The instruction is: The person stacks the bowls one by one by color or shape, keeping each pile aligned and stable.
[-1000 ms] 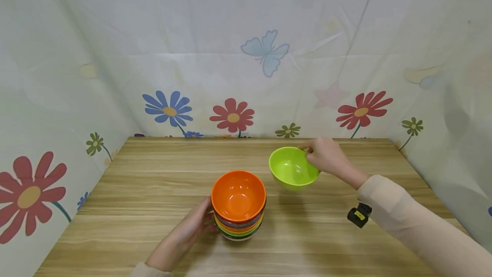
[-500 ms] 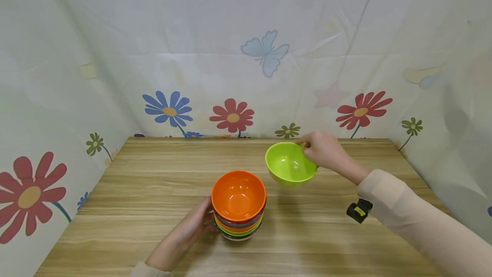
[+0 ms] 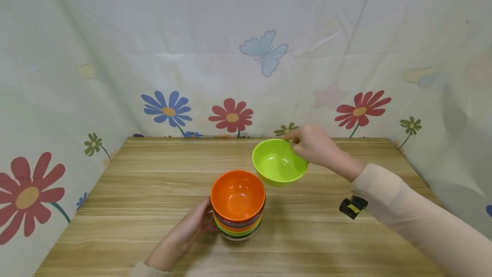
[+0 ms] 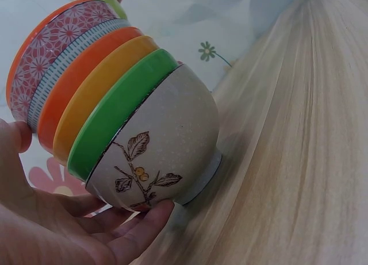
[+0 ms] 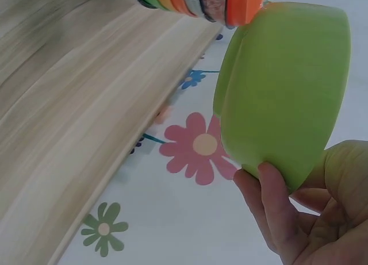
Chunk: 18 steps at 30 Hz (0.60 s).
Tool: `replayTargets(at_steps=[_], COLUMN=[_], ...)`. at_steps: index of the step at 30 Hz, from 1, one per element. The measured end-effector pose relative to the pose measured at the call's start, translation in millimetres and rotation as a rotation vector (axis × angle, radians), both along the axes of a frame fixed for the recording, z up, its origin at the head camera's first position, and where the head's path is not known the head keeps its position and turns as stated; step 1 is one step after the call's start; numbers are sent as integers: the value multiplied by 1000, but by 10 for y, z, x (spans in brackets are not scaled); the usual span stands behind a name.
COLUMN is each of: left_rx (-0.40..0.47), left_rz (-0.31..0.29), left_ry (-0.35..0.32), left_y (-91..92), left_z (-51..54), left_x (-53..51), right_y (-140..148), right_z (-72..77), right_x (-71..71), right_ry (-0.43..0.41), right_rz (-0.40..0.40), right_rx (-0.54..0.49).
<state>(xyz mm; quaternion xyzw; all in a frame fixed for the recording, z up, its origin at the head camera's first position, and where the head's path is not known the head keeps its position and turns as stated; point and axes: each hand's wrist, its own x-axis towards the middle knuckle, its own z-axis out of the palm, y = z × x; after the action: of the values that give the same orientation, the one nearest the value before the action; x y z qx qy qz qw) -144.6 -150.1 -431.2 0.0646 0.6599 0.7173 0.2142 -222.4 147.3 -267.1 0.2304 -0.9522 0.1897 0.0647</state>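
Observation:
A stack of bowls stands on the wooden table, with an orange bowl (image 3: pixel 238 195) on top. Below it the left wrist view shows a red-patterned bowl (image 4: pixel 63 38), an orange one, a yellow one (image 4: pixel 103 81), a green one (image 4: pixel 123 112) and a beige leaf-patterned bowl (image 4: pixel 178 127) at the bottom. My left hand (image 3: pixel 194 225) cups the stack's left side, thumb on the upper bowls and fingers against the lowest. My right hand (image 3: pixel 317 146) grips a lime green bowl (image 3: pixel 278 161) by its right side, raised behind and right of the stack and slightly tilted.
The wood-grain table (image 3: pixel 153 178) ends at a flower-printed cloth (image 3: pixel 192 54) at the back and sides. A small black device with a yellow mark (image 3: pixel 351 207) hangs at the right sleeve.
My right hand has carried the lime green bowl leftward and slightly up, closer to the stack. My left hand and the stack have stayed in place.

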Motion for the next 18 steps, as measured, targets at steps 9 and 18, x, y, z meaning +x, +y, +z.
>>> replayTargets(at_steps=[9, 18], left_rx=[-4, 3], left_rz=[2, 11], left_ry=[-3, -9], left_y=[-3, -2], left_z=[0, -8], left_x=[-2, -7], right_y=[-148, -318], right_z=[60, 109], right_x=[20, 78], right_ry=[13, 12], right_rz=[24, 58], right_rx=[8, -2])
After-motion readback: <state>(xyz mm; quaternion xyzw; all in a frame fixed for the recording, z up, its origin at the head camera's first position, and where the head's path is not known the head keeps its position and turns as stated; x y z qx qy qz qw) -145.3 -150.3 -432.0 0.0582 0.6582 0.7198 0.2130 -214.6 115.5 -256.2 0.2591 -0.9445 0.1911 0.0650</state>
